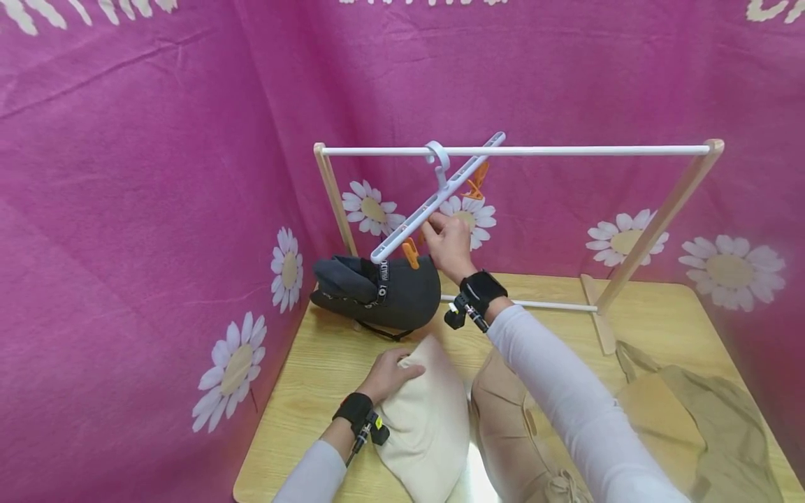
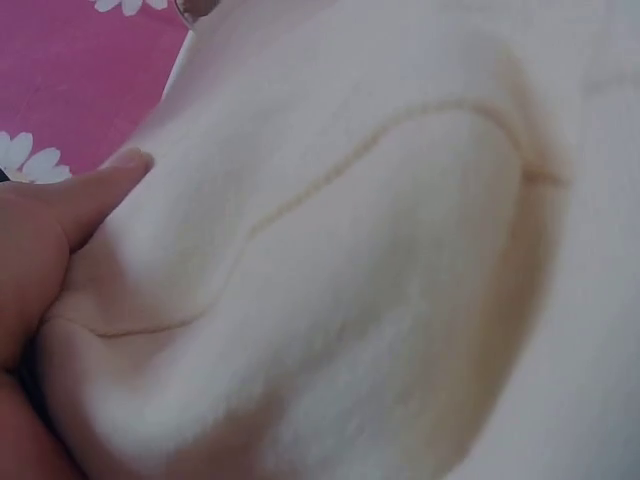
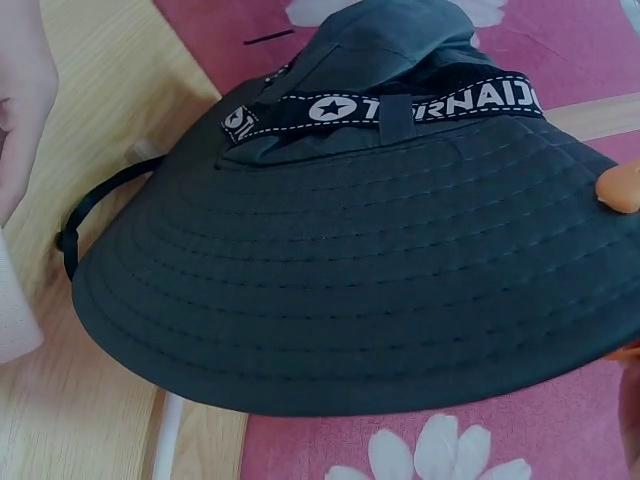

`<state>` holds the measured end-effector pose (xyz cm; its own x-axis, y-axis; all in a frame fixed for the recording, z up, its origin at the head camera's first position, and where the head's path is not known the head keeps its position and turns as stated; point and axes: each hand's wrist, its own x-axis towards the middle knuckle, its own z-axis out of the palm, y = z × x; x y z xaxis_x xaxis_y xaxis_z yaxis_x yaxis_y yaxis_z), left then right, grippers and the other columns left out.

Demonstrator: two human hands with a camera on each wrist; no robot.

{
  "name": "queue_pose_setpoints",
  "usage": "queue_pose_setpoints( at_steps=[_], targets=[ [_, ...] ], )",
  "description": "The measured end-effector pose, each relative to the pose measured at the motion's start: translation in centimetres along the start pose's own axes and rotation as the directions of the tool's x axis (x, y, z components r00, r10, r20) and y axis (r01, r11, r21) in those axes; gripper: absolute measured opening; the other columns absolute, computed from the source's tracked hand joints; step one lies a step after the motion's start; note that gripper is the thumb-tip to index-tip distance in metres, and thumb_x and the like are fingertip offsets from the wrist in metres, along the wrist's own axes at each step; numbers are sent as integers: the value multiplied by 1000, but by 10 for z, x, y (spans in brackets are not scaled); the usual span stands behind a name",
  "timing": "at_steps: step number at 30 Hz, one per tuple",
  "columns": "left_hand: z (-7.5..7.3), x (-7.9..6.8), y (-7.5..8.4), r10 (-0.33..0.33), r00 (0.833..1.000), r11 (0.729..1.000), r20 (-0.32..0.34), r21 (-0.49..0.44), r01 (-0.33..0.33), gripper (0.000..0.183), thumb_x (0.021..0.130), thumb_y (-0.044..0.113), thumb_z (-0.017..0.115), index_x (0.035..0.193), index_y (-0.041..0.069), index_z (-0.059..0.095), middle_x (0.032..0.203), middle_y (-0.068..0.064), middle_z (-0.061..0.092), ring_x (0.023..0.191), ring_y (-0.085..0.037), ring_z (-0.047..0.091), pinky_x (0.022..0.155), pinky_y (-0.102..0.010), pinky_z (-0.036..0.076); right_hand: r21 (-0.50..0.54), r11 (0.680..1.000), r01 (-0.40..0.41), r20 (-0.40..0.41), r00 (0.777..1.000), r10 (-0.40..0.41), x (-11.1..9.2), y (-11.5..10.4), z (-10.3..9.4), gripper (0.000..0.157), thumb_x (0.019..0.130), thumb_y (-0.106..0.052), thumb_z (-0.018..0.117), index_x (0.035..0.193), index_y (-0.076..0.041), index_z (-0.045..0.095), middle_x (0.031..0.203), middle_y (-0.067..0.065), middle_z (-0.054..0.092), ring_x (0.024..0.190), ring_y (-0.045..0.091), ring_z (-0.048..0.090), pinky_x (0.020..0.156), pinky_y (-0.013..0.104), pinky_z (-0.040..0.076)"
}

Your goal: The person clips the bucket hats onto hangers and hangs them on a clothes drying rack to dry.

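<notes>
My left hand grips the edge of a cream cloth hat, thumb on top and the other fingers hidden beneath. In the left wrist view the hat's pale cloth with a curved seam fills most of the frame. A light grey hanger is hooked on a white rail, slanting across it. My right hand is raised just under the hanger, its fingertips pinching an orange clip, mostly out of frame. Another orange clip hangs from the hanger's near end, by a dark grey brimmed hat with a lettered band.
The rail belongs to a wooden-legged rack on a wooden table. A third orange clip hangs at the hanger's far end. A tan hat with a bow and an olive cloth item lie at the right. Pink flowered cloth surrounds the table.
</notes>
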<state>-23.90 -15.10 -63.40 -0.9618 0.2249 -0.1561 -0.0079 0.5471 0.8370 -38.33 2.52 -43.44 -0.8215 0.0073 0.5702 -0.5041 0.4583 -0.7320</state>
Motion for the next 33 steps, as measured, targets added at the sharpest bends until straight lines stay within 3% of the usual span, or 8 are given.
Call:
queue_pose_setpoints(
  at_steps=[6, 13, 19, 25, 33],
  targets=[
    [-2, 2, 10, 69, 998, 998, -5, 6, -69, 47, 98, 34, 75, 137, 8, 68, 133, -8, 70, 122, -24, 63, 108, -45, 48, 7, 1000, -8, 10, 1000, 7, -1, 0, -2, 26, 98, -12, 68, 74, -6, 70, 63, 7, 62, 63, 20, 52, 60, 30, 35],
    [-6, 5, 30, 119, 993, 993, -3, 9, -118, 32, 99, 36, 74, 124, 17, 71, 117, 3, 70, 105, -15, 62, 96, -39, 50, 13, 1000, -20, 17, 1000, 20, 0, -2, -3, 23, 99, -13, 70, 78, -5, 75, 68, 8, 70, 66, 20, 58, 63, 30, 39],
    [-8, 6, 49, 163, 985, 987, -46, 11, -163, 25, 98, 34, 75, 119, 21, 73, 112, 8, 71, 103, -12, 62, 94, -36, 50, 4, 1000, 4, 17, 1000, -4, 0, -4, -4, 25, 98, -14, 71, 76, -2, 75, 71, 9, 74, 67, 22, 61, 65, 30, 38],
    [-8, 4, 71, 205, 973, 976, -106, 94, -196, 18, 99, 37, 74, 111, 24, 73, 97, 10, 70, 87, -11, 61, 79, -31, 50, 1, 999, 35, 9, 999, -35, -2, -4, -6, 26, 96, -15, 74, 73, -3, 74, 71, 8, 74, 67, 21, 64, 67, 30, 41],
    [-12, 2, 93, 233, 949, 954, -211, 239, -181, 28, 97, 36, 75, 117, 16, 74, 100, 2, 75, 86, -16, 66, 74, -34, 50, -23, 996, 90, -3, 996, -90, -1, -7, -7, 27, 93, -18, 77, 70, -4, 72, 70, 9, 75, 67, 25, 65, 71, 36, 41]
  ],
)
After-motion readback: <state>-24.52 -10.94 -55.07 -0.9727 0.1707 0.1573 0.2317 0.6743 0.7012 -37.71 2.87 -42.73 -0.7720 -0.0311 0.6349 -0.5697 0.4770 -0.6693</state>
